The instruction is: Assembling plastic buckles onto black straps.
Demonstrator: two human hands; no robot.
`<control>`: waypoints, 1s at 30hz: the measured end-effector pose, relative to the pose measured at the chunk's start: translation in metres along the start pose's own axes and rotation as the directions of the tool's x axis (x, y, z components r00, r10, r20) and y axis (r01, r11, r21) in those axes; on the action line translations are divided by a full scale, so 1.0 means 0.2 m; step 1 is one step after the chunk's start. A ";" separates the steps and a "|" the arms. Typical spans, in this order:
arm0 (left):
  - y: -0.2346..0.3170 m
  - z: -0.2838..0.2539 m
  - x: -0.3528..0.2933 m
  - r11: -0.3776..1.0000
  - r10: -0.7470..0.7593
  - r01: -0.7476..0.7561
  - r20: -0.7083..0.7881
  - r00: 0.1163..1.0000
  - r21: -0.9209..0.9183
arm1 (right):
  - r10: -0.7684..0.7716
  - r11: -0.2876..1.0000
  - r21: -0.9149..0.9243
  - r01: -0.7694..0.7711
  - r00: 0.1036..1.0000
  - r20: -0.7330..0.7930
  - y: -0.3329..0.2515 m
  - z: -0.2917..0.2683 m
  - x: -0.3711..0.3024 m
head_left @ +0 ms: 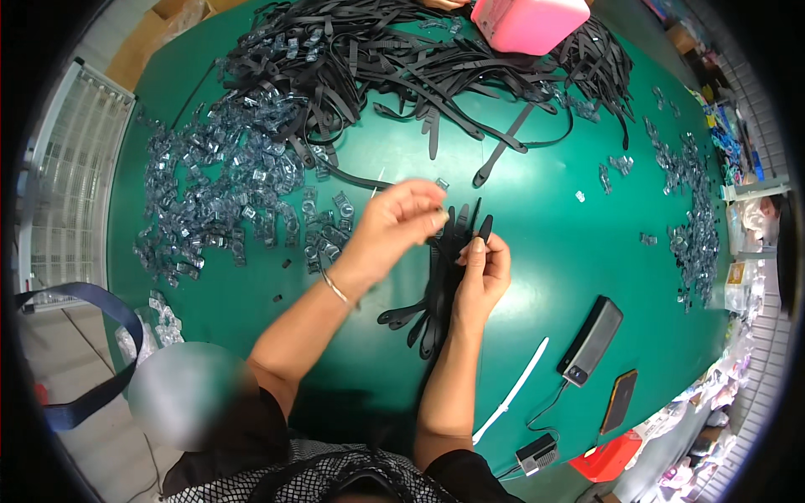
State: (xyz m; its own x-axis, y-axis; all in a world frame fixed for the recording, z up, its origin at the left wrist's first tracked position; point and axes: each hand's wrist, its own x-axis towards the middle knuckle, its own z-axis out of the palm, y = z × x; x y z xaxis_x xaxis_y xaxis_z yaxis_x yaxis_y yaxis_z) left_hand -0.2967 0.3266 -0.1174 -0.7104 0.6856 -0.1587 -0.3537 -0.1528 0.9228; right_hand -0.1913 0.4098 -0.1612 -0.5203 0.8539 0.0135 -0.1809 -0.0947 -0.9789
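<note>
Centrally, right hand (480, 281) gripping strap (486, 226), left hand (394, 222) curled, contents unclear, device display (578, 373) illegible

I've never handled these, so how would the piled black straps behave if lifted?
The black straps would likely flop: several curve in loops. They look light, being thin and narrow. One may drag others, as they overlap.

Green tabletop (570, 243) offers passage rightward; black straps (335, 80) obstruct ahead.
</note>
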 end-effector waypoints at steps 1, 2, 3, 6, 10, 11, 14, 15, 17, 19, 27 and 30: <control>-0.04 0.01 -0.03 1.000 0.011 -0.012 0.020 1.000 0.022 | 0.005 1.000 -0.001 -0.005 1.000 0.002 0.00 0.00 0.00; -0.07 0.00 -0.04 1.000 0.013 -0.013 0.012 1.000 0.013 | 0.010 1.000 -0.001 -0.010 1.000 0.003 -0.01 0.00 -0.01; -0.10 0.00 -0.04 1.000 0.014 -0.014 0.005 1.000 0.003 | 0.015 1.000 -0.002 -0.015 1.000 0.003 -0.01 0.00 -0.01; -0.16 -0.01 -0.05 1.000 0.021 -0.020 0.017 1.000 -0.022 | 0.019 1.000 -0.008 -0.019 0.999 0.044 0.00 -0.01 -0.02; -0.18 -0.01 -0.04 0.996 0.014 -0.013 0.023 1.000 -0.085 | 0.022 1.000 -0.012 -0.021 0.996 0.086 0.00 -0.02 -0.03; -0.19 -0.02 -0.03 0.994 0.009 -0.006 0.025 1.000 -0.108 | 0.017 1.000 -0.025 -0.014 0.994 0.105 0.01 -0.02 -0.03; -0.20 -0.04 -0.03 0.987 0.018 -0.012 0.031 0.999 -0.161 | 0.010 0.998 -0.058 -0.002 0.990 0.142 0.03 -0.03 -0.03; -0.20 -0.04 -0.03 0.984 0.025 -0.019 0.032 0.999 -0.176 | 0.009 0.998 -0.067 0.001 0.988 0.152 0.03 -0.03 -0.03; -0.19 -0.05 -0.03 0.970 0.023 -0.019 0.014 1.000 -0.242 | -0.008 0.997 -0.069 0.018 0.989 0.149 0.03 -0.03 -0.03; -0.19 -0.05 -0.03 0.978 0.052 -0.054 -0.017 0.999 -0.201 | -0.011 0.999 -0.046 0.017 0.992 0.129 0.03 -0.03 -0.04; -0.17 -0.07 0.00 0.512 0.595 -0.527 0.162 0.787 0.679 | -0.009 0.987 0.161 0.006 1.000 0.012 0.03 -0.02 -0.01; -0.19 -0.03 -0.01 0.410 0.519 -0.495 0.250 0.818 0.766 | -0.012 0.970 0.243 0.014 1.000 -0.006 0.04 -0.03 0.00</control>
State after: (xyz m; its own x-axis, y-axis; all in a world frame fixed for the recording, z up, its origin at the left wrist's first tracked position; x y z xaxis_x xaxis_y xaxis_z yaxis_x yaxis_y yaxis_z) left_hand -0.2848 0.3271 -0.1546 -0.6118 0.6596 0.4367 0.6729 0.1437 0.7257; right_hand -0.1884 0.4128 -0.1705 -0.5126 0.8583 0.0244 -0.3857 -0.2048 -0.8996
